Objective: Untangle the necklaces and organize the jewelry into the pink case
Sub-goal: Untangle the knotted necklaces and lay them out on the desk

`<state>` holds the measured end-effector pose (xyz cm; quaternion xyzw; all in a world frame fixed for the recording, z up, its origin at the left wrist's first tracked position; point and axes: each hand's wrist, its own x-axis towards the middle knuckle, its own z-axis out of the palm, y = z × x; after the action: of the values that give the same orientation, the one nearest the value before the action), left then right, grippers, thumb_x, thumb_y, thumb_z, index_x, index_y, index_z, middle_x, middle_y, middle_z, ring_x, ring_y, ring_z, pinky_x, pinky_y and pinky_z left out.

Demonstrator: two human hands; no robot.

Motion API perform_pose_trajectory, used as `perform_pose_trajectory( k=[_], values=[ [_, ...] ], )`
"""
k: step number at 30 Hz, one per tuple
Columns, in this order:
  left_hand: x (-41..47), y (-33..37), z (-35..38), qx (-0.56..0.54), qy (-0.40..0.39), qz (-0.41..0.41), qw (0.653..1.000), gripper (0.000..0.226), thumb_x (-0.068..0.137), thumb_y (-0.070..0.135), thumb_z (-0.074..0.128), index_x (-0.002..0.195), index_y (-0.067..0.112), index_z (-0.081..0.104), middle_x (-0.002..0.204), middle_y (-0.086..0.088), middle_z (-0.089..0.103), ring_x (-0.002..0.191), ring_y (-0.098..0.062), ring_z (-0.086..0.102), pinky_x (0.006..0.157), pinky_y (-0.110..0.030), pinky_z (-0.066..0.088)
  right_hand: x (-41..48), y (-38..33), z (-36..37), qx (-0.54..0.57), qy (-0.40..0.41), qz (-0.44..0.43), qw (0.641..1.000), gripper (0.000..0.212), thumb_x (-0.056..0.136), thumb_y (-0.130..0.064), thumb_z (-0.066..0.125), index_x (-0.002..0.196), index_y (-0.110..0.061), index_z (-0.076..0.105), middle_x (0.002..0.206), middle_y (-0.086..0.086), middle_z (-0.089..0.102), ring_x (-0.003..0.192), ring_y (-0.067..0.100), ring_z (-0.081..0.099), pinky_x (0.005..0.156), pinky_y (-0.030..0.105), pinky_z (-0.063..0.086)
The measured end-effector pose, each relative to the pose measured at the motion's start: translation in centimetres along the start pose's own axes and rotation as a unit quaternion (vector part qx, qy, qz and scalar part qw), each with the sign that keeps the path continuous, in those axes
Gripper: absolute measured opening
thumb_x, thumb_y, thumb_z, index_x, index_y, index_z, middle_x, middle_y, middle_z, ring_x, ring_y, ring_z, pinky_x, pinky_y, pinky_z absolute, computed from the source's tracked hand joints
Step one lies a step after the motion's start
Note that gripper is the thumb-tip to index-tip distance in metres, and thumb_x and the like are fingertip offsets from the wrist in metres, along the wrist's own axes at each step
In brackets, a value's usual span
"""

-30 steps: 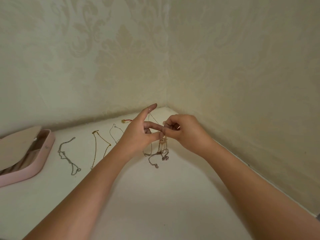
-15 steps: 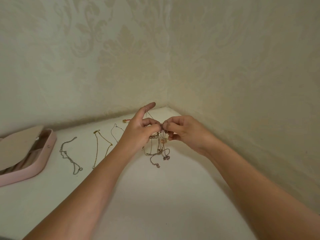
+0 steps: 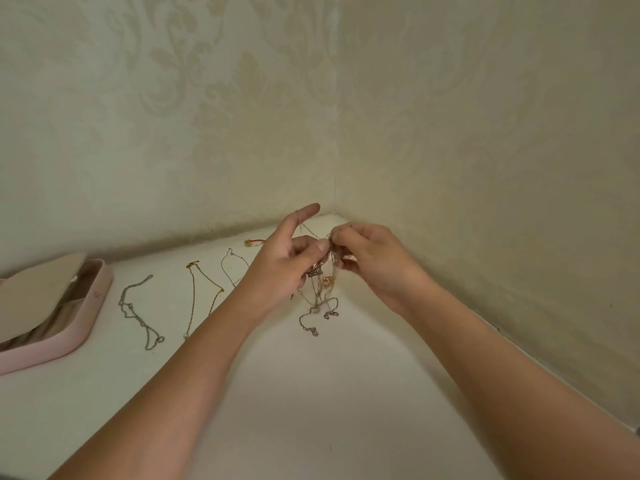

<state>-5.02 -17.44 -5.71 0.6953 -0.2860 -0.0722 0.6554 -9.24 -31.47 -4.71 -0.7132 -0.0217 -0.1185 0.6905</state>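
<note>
1. My left grip [image 3: 280, 271] and right grip [image 3: 370, 261] both pinch the tangled necklaces [image 3: 320, 292] just above the worktop [image 3: 311, 393], with loose ends trailing onto it.
2. A second ago my left grip was splayed wider; it has since curled in on the knot.
3. The pink case [image 3: 83, 327] lies open at far left.

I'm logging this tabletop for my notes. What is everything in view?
table: one, white, set in a corner
walls: two, cream patterned, behind and right
pink case: one, pink, open, far left
silver chain: one, silver, right of the case
gold chain: one, gold, right of the silver chain
thin chain: one, pale, right of the gold chain
small red piece: one, red and gold, by the back wall
tangled necklaces: one bunch, silver and gold, held up near the corner
left hand: one, pinches the tangled necklaces, index finger raised
right hand: one, pinches the tangled necklaces
</note>
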Motion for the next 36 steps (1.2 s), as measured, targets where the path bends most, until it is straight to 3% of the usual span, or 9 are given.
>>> perform_pose_trajectory(
  k=[5,9,12,17,20,23,27,32,36],
  values=[
    [0.3,-0.6,-0.3,0.103,0.052,0.045,0.992,0.057,0.090,0.013,0.064,0.138,0.030,0.041,0.075,0.006,0.064,0.055,-0.003,0.051,0.068,-0.021,0.043,0.2,0.6,-0.2,0.101,-0.054,0.108,0.987,0.030,0.095,-0.016,0.049,0.066,-0.013,0.053,0.063,0.000,0.050,0.061,0.012,0.044,0.059,0.023,0.043],
    [0.3,-0.7,-0.3,0.147,0.090,0.040,0.984,0.062,0.085,0.015,0.070,0.137,0.032,0.042,0.081,0.009,0.069,0.047,-0.003,0.043,0.059,-0.014,0.040,0.1,0.4,-0.9,0.059,-0.107,0.101,0.987,0.030,0.085,-0.028,0.065,0.056,-0.021,0.063,0.065,-0.003,0.048,0.061,0.008,0.047,0.062,0.020,0.046],
    [0.5,-0.4,-0.8,0.070,0.126,-0.001,0.990,0.059,0.087,0.008,0.066,0.137,0.028,0.042,0.087,0.005,0.074,0.054,0.004,0.054,0.062,-0.011,0.042,-0.2,-0.2,-0.9,0.083,-0.117,0.093,0.985,0.024,0.079,-0.015,0.067,0.056,-0.017,0.062,0.067,0.000,0.049,0.064,0.008,0.049,0.064,0.022,0.045],
    [0.6,0.0,-1.4,-0.043,0.128,-0.042,0.990,0.050,0.093,0.007,0.055,0.136,0.029,0.042,0.083,0.003,0.074,0.040,-0.004,0.035,0.043,-0.011,0.036,0.1,-0.5,-1.8,0.177,-0.039,0.073,0.981,0.053,0.091,-0.004,0.048,0.041,-0.019,0.042,0.065,0.005,0.052,0.068,0.017,0.055,0.077,0.030,0.044],
    [0.7,-0.5,-1.0,0.018,0.134,-0.015,0.991,0.054,0.091,0.007,0.060,0.138,0.026,0.042,0.078,0.006,0.072,0.053,0.001,0.054,0.057,-0.014,0.042,0.2,-0.7,-1.8,0.239,-0.032,0.083,0.967,0.045,0.093,-0.014,0.051,0.049,-0.016,0.042,0.051,0.002,0.041,0.054,0.018,0.050,0.080,0.032,0.049],
    [0.9,-1.2,-1.0,0.107,0.140,0.013,0.984,0.069,0.084,0.010,0.071,0.141,0.029,0.037,0.085,0.011,0.068,0.076,0.008,0.058,0.083,-0.019,0.042,-0.2,-0.9,-1.3,0.233,-0.072,0.088,0.966,0.024,0.095,-0.020,0.047,0.078,-0.008,0.057,0.043,-0.005,0.029,0.039,0.010,0.034,0.054,0.022,0.047],
    [0.9,-1.7,-0.8,0.157,0.108,0.001,0.982,0.083,0.080,0.007,0.074,0.144,0.035,0.030,0.091,0.011,0.058,0.057,-0.009,0.051,0.060,-0.016,0.041,-0.4,-0.5,-1.1,0.148,-0.134,0.076,0.977,0.027,0.101,-0.016,0.040,0.106,-0.009,0.065,0.044,-0.007,0.027,0.035,0.004,0.020,0.041,0.016,0.032],
    [1.2,-1.4,-1.4,0.108,0.095,-0.018,0.989,0.082,0.079,0.013,0.077,0.143,0.039,0.033,0.093,0.010,0.057,0.063,-0.008,0.053,0.047,-0.014,0.037,-0.3,-0.9,-1.7,0.177,-0.106,0.048,0.977,0.018,0.085,-0.011,0.049,0.081,-0.007,0.066,0.059,-0.001,0.047,0.042,0.005,0.032,0.041,0.016,0.032],
    [1.1,-1.2,-1.5,0.099,0.093,-0.023,0.991,0.093,0.074,0.018,0.081,0.145,0.044,0.026,0.097,0.011,0.055,0.058,-0.004,0.049,0.051,-0.012,0.037,-0.1,-0.9,-2.1,0.190,-0.065,0.080,0.976,0.021,0.084,-0.010,0.045,0.068,-0.006,0.057,0.056,-0.001,0.040,0.041,0.006,0.026,0.037,0.017,0.018]
  ],
)
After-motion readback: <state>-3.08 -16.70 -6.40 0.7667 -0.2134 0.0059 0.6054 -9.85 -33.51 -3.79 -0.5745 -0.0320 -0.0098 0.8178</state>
